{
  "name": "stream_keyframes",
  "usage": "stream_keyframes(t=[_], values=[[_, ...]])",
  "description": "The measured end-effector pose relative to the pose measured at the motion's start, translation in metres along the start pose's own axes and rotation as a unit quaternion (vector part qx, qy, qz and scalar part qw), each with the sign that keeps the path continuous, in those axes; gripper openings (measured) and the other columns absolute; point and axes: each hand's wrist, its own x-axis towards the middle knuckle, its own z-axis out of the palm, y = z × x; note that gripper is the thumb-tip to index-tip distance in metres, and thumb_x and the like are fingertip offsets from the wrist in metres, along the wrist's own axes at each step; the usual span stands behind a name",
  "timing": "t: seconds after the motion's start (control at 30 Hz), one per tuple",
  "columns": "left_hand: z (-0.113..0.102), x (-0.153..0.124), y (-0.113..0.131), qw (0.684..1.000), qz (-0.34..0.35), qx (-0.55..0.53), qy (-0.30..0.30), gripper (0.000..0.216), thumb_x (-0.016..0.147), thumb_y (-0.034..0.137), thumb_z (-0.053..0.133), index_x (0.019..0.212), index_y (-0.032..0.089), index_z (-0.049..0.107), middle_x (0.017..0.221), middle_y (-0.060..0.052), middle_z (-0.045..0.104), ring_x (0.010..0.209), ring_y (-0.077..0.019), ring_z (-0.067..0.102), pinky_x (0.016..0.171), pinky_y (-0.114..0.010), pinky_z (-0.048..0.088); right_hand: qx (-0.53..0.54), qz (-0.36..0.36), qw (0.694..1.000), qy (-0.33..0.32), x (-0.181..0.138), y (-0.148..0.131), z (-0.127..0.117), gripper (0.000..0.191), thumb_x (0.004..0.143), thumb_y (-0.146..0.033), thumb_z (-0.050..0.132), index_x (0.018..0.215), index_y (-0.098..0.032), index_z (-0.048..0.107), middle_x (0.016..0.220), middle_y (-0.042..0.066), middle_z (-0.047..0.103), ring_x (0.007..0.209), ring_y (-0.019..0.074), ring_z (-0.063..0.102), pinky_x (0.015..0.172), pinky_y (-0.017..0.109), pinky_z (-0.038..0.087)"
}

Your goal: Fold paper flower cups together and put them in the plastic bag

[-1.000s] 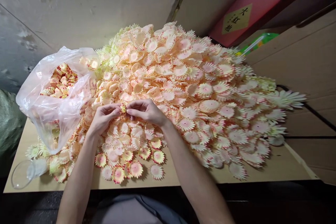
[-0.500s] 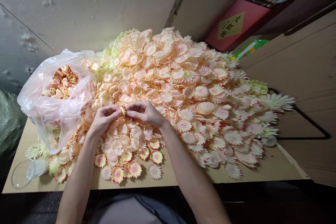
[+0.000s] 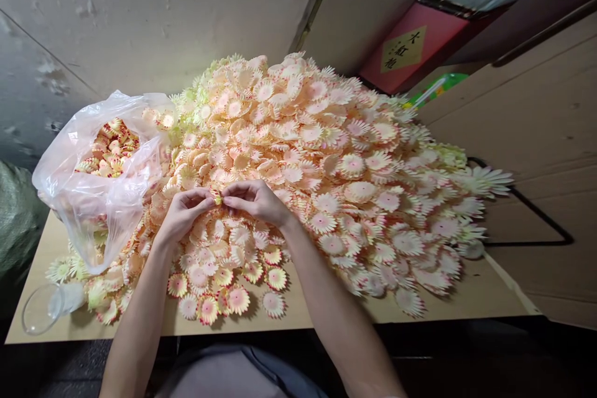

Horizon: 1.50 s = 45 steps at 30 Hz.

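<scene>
Head view: hands (image 3: pixel 219 200) pinching flower piece (image 3: pixel 217 199)

– We see thin, matt fabric-like petals on the artificial flower heads (image 3: pixel 326 155), cream and pink, finely cut and soft-looking.

– And the plastic bag (image 3: pixel 107 199) beside them is clear, glossy, crinkled film.

– We'd call the surface (image 3: pixel 476 298) smooth, pale wood laminate, matt.

– The wall (image 3: pixel 140 12) behind looks like rough, pitted plaster, and the clear cup (image 3: pixel 41 308) is shiny plastic.
</scene>
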Motion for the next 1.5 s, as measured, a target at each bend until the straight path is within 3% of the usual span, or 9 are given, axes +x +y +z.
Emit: stream_keyframes(t=[0.1,0.23,0.47,0.57,0.8,0.9,1.07,1.23,1.5], values=[[0.001,-0.001,0.002,1.000,0.010,0.004,-0.007,0.017,0.075,0.031,0.081,0.077,0.017,0.073,0.098,-0.005,0.064,0.088,-0.0139,0.059,0.080,-0.024,0.049,-0.043,-0.028,0.998,0.021,0.001,0.001,0.001,0.020,0.074,-0.033,0.074,0.081,-0.015,0.068,0.068,0.001,0.067,0.057,0.0116,0.060,0.056,0.025,0.050],[0.000,-0.001,0.005,0.998,0.051,0.031,0.000,0.016,0.079,0.032,0.076,0.078,0.018,0.070,0.116,-0.007,0.056,0.105,-0.0178,0.056,0.086,-0.026,0.048,-0.150,-0.101,0.977,0.117,0.003,0.002,-0.001,0.013,0.075,-0.027,0.067,0.081,-0.016,0.067,0.072,0.002,0.068,0.062,0.0126,0.062,0.059,0.025,0.050],[0.005,0.002,0.002,0.968,0.167,0.167,0.080,0.016,0.086,0.035,0.069,0.082,0.019,0.067,0.103,-0.007,0.056,0.102,-0.0179,0.054,0.095,-0.029,0.042,-0.257,-0.168,0.931,0.199,0.006,0.002,-0.005,0.009,0.076,-0.025,0.063,0.079,-0.016,0.065,0.069,0.002,0.068,0.060,0.0135,0.063,0.061,0.026,0.052],[0.010,0.001,0.004,0.966,0.172,0.164,0.097,0.020,0.084,0.037,0.071,0.081,0.018,0.066,0.095,-0.005,0.059,0.092,-0.0160,0.056,0.086,-0.027,0.045,-0.226,-0.161,0.941,0.191,0.007,0.005,-0.004,0.009,0.077,-0.026,0.063,0.079,-0.017,0.066,0.076,0.004,0.071,0.066,0.0148,0.066,0.063,0.027,0.054],[0.020,-0.001,0.007,0.986,0.086,0.094,0.108,0.031,0.076,0.043,0.078,0.077,0.015,0.066,0.069,0.000,0.062,0.062,-0.0092,0.054,0.060,-0.022,0.044,-0.135,-0.164,0.968,0.130,0.008,0.009,0.005,0.014,0.081,-0.024,0.064,0.094,-0.019,0.066,0.089,0.006,0.072,0.081,0.0166,0.070,0.078,0.030,0.058],[0.021,0.000,0.006,0.987,0.080,0.066,0.121,0.033,0.070,0.040,0.083,0.082,0.017,0.062,0.071,0.001,0.064,0.064,-0.0095,0.058,0.061,-0.021,0.046,-0.138,-0.178,0.967,0.123,0.007,0.007,0.005,0.016,0.082,-0.022,0.063,0.098,-0.020,0.062,0.085,0.003,0.069,0.078,0.0147,0.068,0.076,0.028,0.056],[0.016,0.000,0.004,0.987,0.090,0.051,0.123,0.036,0.071,0.033,0.084,0.089,0.020,0.056,0.079,0.001,0.064,0.070,-0.0092,0.061,0.062,-0.018,0.048,-0.193,-0.177,0.961,0.092,0.004,0.001,0.002,0.011,0.085,-0.018,0.054,0.085,-0.019,0.065,0.078,0.002,0.067,0.068,0.0128,0.063,0.065,0.026,0.052],[0.011,0.002,0.000,0.988,0.090,0.042,0.115,0.033,0.071,0.032,0.084,0.086,0.019,0.057,0.080,0.002,0.062,0.070,-0.0076,0.060,0.064,-0.017,0.049,-0.212,-0.175,0.959,0.073,0.001,-0.006,0.005,0.015,0.086,-0.022,0.057,0.088,-0.017,0.071,0.086,0.005,0.074,0.077,0.0160,0.068,0.070,0.028,0.052],[0.010,0.002,0.000,0.990,0.078,0.046,0.110,0.034,0.069,0.032,0.085,0.082,0.018,0.057,0.077,0.002,0.064,0.068,-0.0082,0.059,0.065,-0.019,0.048,-0.230,-0.189,0.952,0.064,0.000,-0.008,0.008,0.010,0.081,-0.023,0.064,0.086,-0.016,0.070,0.085,0.005,0.075,0.075,0.0155,0.067,0.070,0.028,0.052]])
